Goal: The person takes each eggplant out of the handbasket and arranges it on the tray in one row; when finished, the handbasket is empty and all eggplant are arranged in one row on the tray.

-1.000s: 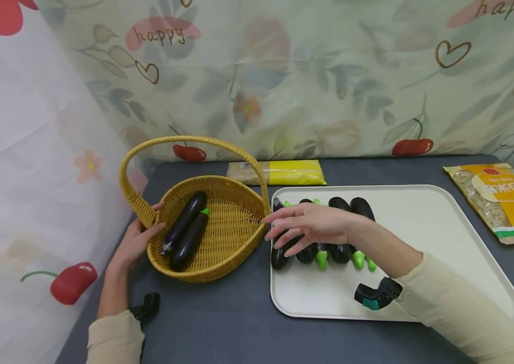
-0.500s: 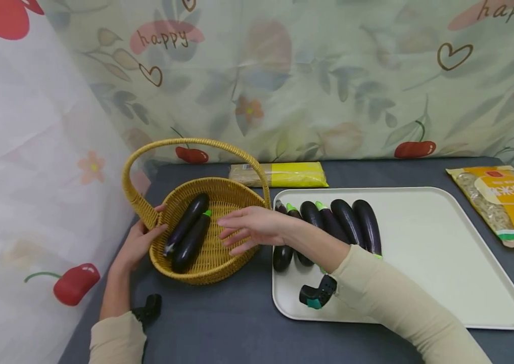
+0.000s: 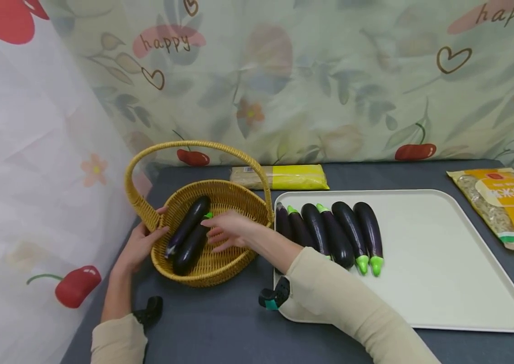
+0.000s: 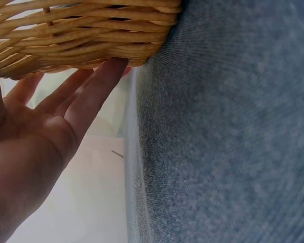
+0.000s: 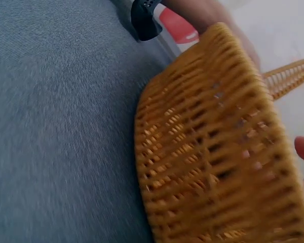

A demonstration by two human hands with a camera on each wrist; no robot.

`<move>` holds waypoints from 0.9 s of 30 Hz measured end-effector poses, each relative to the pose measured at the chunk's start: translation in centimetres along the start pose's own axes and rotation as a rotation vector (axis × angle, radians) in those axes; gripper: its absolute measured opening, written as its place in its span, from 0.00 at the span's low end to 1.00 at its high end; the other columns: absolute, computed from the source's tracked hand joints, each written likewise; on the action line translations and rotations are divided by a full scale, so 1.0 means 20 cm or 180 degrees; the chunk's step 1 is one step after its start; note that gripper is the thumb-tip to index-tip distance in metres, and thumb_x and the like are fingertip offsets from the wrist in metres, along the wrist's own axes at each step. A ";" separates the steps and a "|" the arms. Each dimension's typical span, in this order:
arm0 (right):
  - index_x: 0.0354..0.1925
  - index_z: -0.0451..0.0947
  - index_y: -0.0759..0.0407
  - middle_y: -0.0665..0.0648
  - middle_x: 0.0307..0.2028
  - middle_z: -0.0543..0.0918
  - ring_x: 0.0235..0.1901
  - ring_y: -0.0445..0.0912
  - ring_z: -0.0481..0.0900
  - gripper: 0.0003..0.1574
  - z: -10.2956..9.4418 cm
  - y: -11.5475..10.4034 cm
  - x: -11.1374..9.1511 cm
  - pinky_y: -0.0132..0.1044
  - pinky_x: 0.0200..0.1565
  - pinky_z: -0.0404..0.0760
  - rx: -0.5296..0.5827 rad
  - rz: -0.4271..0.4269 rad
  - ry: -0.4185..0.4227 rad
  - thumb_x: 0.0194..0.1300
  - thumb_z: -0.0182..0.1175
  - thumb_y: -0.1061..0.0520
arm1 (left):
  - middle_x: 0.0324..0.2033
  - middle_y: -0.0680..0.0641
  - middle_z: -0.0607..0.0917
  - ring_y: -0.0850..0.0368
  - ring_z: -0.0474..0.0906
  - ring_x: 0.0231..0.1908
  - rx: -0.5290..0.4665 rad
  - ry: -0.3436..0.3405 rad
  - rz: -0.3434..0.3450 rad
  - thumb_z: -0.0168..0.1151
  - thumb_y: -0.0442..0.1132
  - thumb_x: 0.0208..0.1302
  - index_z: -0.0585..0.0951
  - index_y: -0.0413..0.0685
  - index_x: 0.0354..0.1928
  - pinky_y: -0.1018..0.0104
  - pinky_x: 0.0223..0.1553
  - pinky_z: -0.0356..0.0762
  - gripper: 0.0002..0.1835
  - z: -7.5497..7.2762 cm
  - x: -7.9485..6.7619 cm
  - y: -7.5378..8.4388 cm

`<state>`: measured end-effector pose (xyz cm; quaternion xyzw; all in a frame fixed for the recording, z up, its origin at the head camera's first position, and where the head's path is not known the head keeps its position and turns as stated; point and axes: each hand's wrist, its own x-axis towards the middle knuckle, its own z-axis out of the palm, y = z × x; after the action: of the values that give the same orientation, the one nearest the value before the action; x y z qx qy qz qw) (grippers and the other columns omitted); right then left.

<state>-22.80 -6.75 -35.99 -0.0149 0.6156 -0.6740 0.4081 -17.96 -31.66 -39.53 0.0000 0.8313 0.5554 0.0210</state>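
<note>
The wicker basket with its tall arched handle stands left of the tray, two eggplants lying side by side inside it. At its left side, my left hand grips the rim by the foot of the handle. Seen from the left wrist, the fingers lie against the basket's outer wall. My right hand reaches in over the right rim with loose fingers, fingertips beside the nearer eggplant and its green stem end. The right wrist view mostly shows the woven wall.
A white tray to the right bears a row of several eggplants at its left end, partly behind my right sleeve. Behind it lies a yellow-and-clear packet. An orange bag of grain or flakes lies far right.
My right hand has moved left from over the tray's eggplants into the basket, up to the nearer eggplant there. My left hand has stayed at the basket's left side.
</note>
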 end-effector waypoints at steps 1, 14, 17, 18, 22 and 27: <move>0.66 0.62 0.68 0.71 0.53 0.74 0.53 0.61 0.74 0.33 0.01 0.01 0.01 0.50 0.41 0.79 -0.0026 0.0019 0.0061 0.68 0.58 0.56 | 0.63 0.33 0.66 0.60 0.69 0.51 -0.0001 -0.0005 0.0001 0.53 0.40 0.72 0.57 0.46 0.73 0.74 0.44 0.70 0.31 0.00 0.00 0.00; 0.69 0.55 0.67 0.74 0.57 0.68 0.50 0.64 0.75 0.39 0.07 0.09 0.10 0.51 0.38 0.80 0.0004 0.0163 0.0264 0.67 0.60 0.56 | 0.64 0.34 0.65 0.45 0.64 0.59 -0.0031 0.0004 -0.0019 0.52 0.39 0.72 0.57 0.44 0.73 0.75 0.45 0.69 0.31 0.02 0.00 -0.01; 0.69 0.55 0.69 0.75 0.57 0.68 0.49 0.64 0.76 0.40 0.09 0.09 0.10 0.49 0.38 0.80 -0.0002 0.0157 0.0265 0.67 0.60 0.57 | 0.64 0.34 0.65 0.46 0.64 0.59 -0.0012 0.0020 -0.0002 0.52 0.39 0.72 0.57 0.44 0.72 0.75 0.45 0.69 0.31 0.02 0.00 -0.01; 0.68 0.56 0.70 0.75 0.57 0.68 0.49 0.64 0.76 0.39 0.10 0.09 0.11 0.49 0.38 0.80 -0.0009 0.0158 0.0275 0.67 0.60 0.57 | 0.64 0.34 0.65 0.47 0.64 0.59 -0.0010 0.0026 0.0000 0.52 0.39 0.72 0.57 0.44 0.72 0.75 0.45 0.69 0.30 0.02 0.00 -0.01; 0.65 0.60 0.71 0.73 0.51 0.72 0.45 0.64 0.78 0.37 0.13 0.09 0.12 0.48 0.37 0.81 -0.0103 0.0129 0.0391 0.65 0.62 0.56 | 0.64 0.34 0.66 0.50 0.66 0.57 0.0031 0.0050 0.0018 0.53 0.39 0.72 0.58 0.44 0.72 0.75 0.45 0.69 0.30 0.01 0.00 -0.02; 0.58 0.66 0.66 0.66 0.43 0.77 0.38 0.61 0.81 0.31 0.19 0.11 0.14 0.49 0.34 0.81 -0.0359 -0.0016 0.0668 0.62 0.65 0.54 | 0.64 0.35 0.66 0.47 0.65 0.58 0.0052 0.0043 0.0054 0.52 0.39 0.72 0.57 0.43 0.72 0.76 0.45 0.69 0.30 0.01 0.01 -0.02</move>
<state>-21.50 -11.31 -38.26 0.0314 0.6918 -0.6371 0.3382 -18.13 -31.57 -39.90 0.0035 0.8360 0.5486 0.0107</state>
